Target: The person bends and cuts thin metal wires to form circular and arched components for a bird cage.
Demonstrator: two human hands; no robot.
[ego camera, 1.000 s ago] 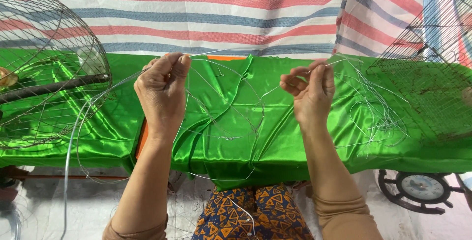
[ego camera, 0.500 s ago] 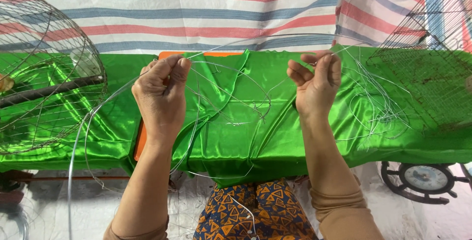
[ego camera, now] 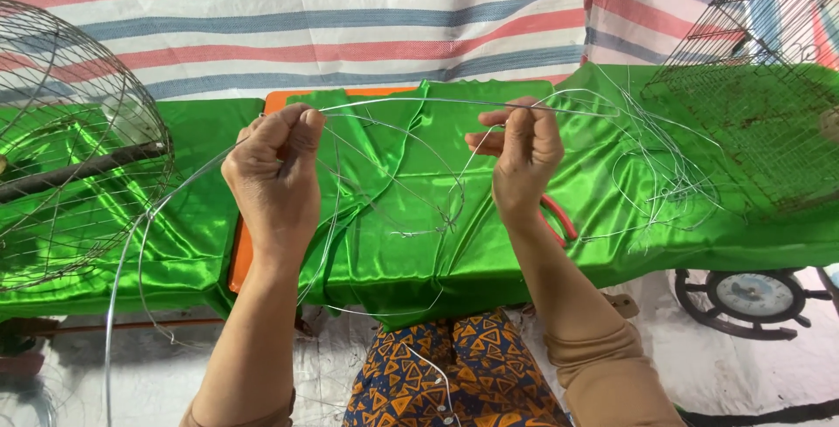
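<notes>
I see the left hand [ego camera: 275,169] and right hand [ego camera: 523,152] raised above the green cloth [ego camera: 393,208], fingers of each pinched closed on one thin wire [ego camera: 411,104] stretched between them. Its slack loops trail below the left hand.

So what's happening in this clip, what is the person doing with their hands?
A person holds a thin silver wire stretched between both raised hands, the left hand and right hand each pinching it above a table draped in shiny green cloth. The wire's free length loops down past the left side. More loose wire lies tangled on the cloth at right. A round wire cage sits at left, a square wire cage at right.
</notes>
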